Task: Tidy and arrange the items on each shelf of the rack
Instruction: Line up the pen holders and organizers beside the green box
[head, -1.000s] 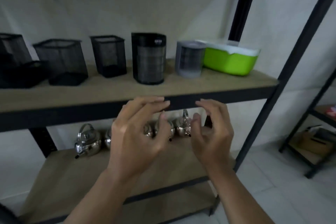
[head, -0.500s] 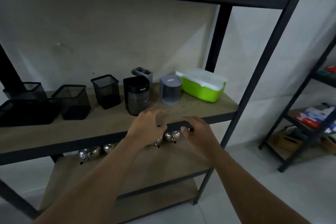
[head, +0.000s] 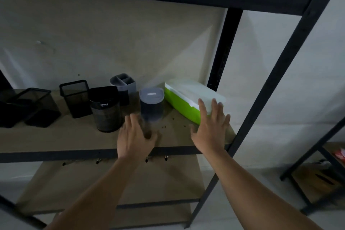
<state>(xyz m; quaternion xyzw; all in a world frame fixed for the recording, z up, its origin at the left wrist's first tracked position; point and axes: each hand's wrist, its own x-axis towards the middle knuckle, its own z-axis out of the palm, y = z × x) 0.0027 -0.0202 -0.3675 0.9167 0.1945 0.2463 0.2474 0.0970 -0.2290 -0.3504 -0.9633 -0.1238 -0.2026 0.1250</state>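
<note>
On the shelf before me, a row runs left to right: two mesh baskets at the far left, a square mesh cup, a round mesh cup, a lidded jar, then a lidded box at the right end. A divided holder stands behind the round cup. My left hand is in front of the jar, my right hand at the box's near end.

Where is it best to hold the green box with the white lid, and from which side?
Probably by its two long sides, both hands reaching from the open shelf front. The green box is long and low, lying at an angle; its near end faces the right hand, and the left hand is free.
</note>
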